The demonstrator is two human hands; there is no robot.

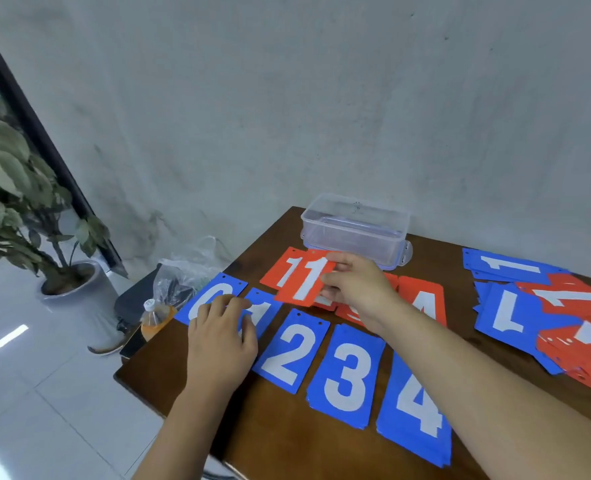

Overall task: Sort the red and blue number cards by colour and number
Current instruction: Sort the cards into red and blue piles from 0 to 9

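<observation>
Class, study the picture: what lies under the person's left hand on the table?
The left hand rests on the blue 0 card and blue 1 card. Their lower parts are hidden beneath it.

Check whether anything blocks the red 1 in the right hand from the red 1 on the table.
Nothing visible does. The right hand pinches the held red 1, overlapping the laid red 1; the left hand rests on blue cards, apart.

Wooden table (pixel 280 427), blue number cards (pixel 347 341), red number cards (pixel 422 296), clear box (pixel 354 230)
</observation>
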